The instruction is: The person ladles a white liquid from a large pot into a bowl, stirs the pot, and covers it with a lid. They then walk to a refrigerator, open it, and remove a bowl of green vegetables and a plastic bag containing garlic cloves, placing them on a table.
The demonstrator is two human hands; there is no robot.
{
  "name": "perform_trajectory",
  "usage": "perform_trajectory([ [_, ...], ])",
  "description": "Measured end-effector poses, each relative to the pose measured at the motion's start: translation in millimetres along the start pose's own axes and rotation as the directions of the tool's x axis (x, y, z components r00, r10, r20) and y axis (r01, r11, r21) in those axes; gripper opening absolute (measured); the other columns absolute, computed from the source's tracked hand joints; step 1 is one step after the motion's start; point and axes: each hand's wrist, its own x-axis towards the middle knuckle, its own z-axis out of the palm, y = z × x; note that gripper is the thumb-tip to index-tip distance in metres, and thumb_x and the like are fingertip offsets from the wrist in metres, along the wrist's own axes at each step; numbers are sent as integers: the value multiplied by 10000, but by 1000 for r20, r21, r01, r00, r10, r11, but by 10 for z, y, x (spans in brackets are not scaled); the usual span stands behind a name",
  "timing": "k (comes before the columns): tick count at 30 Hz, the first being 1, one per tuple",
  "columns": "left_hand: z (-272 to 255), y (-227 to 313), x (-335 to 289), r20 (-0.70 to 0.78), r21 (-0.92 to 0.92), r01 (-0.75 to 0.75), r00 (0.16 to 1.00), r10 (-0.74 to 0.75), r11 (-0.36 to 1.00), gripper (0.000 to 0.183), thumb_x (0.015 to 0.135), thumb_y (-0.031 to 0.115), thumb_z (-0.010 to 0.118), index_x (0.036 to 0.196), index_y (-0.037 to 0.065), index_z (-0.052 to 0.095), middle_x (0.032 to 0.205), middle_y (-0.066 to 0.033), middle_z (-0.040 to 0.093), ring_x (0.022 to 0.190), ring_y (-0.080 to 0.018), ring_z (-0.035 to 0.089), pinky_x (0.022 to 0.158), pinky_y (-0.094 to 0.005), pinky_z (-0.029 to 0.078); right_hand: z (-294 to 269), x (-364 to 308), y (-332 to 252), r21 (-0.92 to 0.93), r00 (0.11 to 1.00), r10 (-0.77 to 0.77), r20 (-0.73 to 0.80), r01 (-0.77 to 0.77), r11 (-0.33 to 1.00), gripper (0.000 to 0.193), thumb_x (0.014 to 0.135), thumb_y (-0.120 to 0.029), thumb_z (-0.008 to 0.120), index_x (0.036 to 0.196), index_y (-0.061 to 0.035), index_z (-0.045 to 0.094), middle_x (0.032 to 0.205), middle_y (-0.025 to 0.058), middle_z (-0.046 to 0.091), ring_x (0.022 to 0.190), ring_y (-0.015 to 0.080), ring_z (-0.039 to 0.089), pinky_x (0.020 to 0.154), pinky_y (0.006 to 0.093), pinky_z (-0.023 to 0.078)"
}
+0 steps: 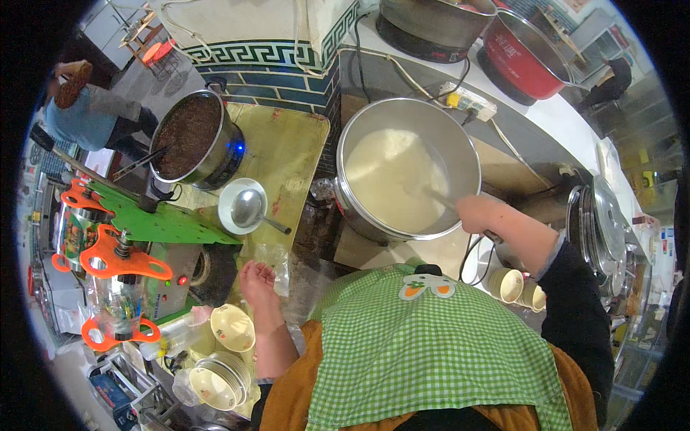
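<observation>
A dark-filled pot [220, 154] stands on the yellowish desk [291, 136] near a white bowl [226, 210] holding a ladle [247, 206]; a red pot [519, 66] sits near a power strip [471, 103].

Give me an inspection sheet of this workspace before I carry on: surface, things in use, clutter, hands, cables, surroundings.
Surface: yellowish table at left, bearing a pot with dark contents and a white bowl with a ladle in it.
Things in use: large metal pot holding pale liquid; a utensil dips in, its lower end hidden.
Clutter: stacked cream bowls and a single cream bowl at lower left.
Hands: right hand grips the utensil; left hand empty, fingers loosely curled.
Cables: pale power strip beyond the large pot, with cords attached.
Surroundings: another person at upper left; red pot at upper right.
</observation>
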Motion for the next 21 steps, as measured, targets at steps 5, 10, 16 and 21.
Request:
perform_trajectory([
  [5, -70, -33, -64, 20, 15, 42, 999, -43, 999, 210, 920, 149, 544, 1111, 84, 484, 840, -72, 580, 661, -175, 572, 563, -284, 480, -74, -78, -306, 205, 962, -252, -103, 269, 941, 214, 713, -14, 554, 897, 64, 629, 780, 211, 659, 576, 294, 664, 531, 392, 535],
  [10, -123, -27, -75, 51, 12, 10, 999, -11, 1000, 197, 928, 137, 531, 1110, 80, 480, 835, -75, 578, 648, -176, 571, 560, -285, 477, -21, 359, -584, 318, 889, -130, -439, 290, 903, 265, 709, -14, 558, 969, 7, 605, 898, 254, 645, 759, 344, 670, 664, 451, 533],
  [16, 6, 56, 9, 71, 17, 23, 997, -24, 1000, 179, 935, 123, 528, 1100, 73, 483, 843, -85, 580, 648, -168, 570, 551, -286, 475, 106, 380, -416, 108, 916, 105, -387, -68, 992, 253, 730, -13, 547, 965, 43, 623, 954, 245, 664, 921, 339, 665, 772, 444, 533],
  [21, 145, 51, 39, 91, 44, 8, 996, -12, 999, 171, 935, 117, 529, 1097, 70, 500, 838, -84, 584, 638, -163, 569, 543, -281, 472, -85, -135, -395, -45, 995, -1, 97, 6, 999, 257, 731, -14, 538, 937, 89, 653, 959, 236, 677, 751, 332, 694, 685, 418, 558],
])
